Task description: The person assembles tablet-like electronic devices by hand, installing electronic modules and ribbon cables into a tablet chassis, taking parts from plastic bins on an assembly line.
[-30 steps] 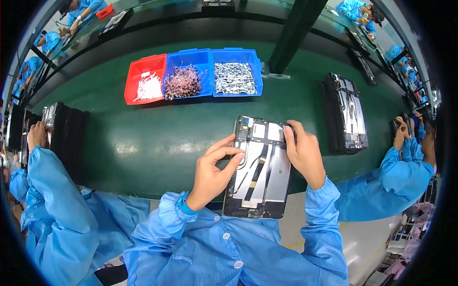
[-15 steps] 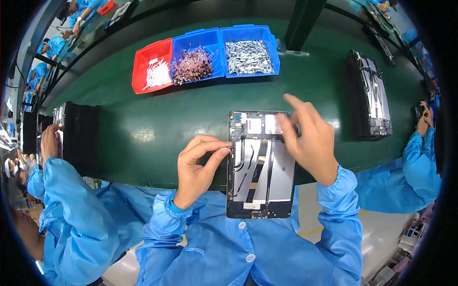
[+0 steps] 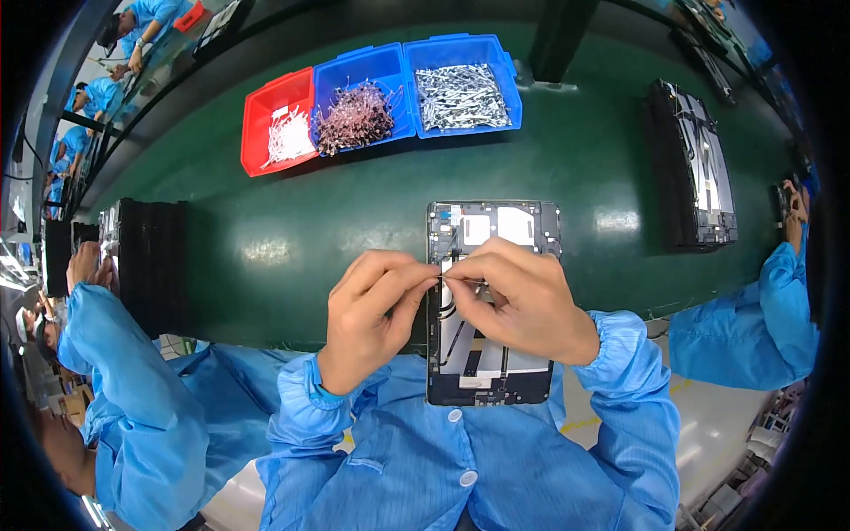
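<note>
An opened tablet [image 3: 474, 356] lies upright in front of me, showing its inner boards, black cables and pale panels. Its lower end reaches the table's near edge. My left hand [image 3: 372, 305] is at the tablet's left edge, thumb and fingertips pinched together. From the other side my right hand [image 3: 524, 296] reaches across the tablet, also in a pinch, its fingertips almost meeting the left ones. Something thin seems to be between the fingertips, too small to name. The right hand covers the tablet's middle.
Beyond the tablet stand a red bin [image 3: 254, 133] of white pieces, a blue bin [image 3: 341, 66] of thin coppery parts and another blue bin [image 3: 460, 53] of silvery strips. Stacked tablets [image 3: 704, 168] lie right; a dark stack [image 3: 155, 257] stands left beside a co-worker's hand [image 3: 86, 265].
My right hand has come down and left from above the tablet's right side to meet the left hand, its fingers closing into a pinch. The left hand stays at the left edge.
</note>
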A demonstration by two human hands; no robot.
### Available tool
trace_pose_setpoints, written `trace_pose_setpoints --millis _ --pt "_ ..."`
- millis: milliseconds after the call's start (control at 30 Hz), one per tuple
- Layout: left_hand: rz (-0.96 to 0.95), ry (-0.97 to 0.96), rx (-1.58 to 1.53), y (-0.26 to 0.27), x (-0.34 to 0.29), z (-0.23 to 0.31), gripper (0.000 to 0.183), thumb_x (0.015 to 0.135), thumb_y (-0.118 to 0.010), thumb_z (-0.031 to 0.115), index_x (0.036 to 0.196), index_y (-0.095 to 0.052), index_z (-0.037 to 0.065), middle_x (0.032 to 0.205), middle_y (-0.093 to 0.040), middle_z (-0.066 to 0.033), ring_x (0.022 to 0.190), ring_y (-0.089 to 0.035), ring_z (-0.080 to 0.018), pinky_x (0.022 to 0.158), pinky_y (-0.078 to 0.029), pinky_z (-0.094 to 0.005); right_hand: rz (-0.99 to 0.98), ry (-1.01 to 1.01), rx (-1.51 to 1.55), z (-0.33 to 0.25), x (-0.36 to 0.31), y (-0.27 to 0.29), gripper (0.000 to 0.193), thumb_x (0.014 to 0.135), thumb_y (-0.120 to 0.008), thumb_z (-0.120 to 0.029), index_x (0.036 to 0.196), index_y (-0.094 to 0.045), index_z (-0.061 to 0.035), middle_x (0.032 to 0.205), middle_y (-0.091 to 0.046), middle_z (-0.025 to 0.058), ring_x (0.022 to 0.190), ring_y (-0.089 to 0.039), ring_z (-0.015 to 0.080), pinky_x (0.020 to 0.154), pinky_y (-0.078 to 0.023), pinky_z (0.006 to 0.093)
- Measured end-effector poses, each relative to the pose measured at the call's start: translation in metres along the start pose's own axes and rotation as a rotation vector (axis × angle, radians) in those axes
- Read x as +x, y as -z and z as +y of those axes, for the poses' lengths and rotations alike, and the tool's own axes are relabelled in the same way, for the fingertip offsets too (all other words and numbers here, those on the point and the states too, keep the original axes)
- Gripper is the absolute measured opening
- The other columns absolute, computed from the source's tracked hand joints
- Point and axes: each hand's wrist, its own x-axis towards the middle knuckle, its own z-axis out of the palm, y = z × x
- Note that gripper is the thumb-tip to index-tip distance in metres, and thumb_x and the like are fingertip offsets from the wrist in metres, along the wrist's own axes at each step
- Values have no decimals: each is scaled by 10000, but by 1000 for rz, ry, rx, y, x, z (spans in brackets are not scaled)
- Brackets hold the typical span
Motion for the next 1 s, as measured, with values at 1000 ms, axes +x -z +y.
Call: trace_pose_setpoints --millis 1000 --pt "-275 807 -597 -10 7 -41 126 925 -666 57 987 -615 -40 725 -661 -45 625 -630 -72 550 -508 -206 -127 -19 -140 34 -2 -20 126 845 -673 -75 856 -559 -24 804 -527 109 615 -605 311 525 -499 404"
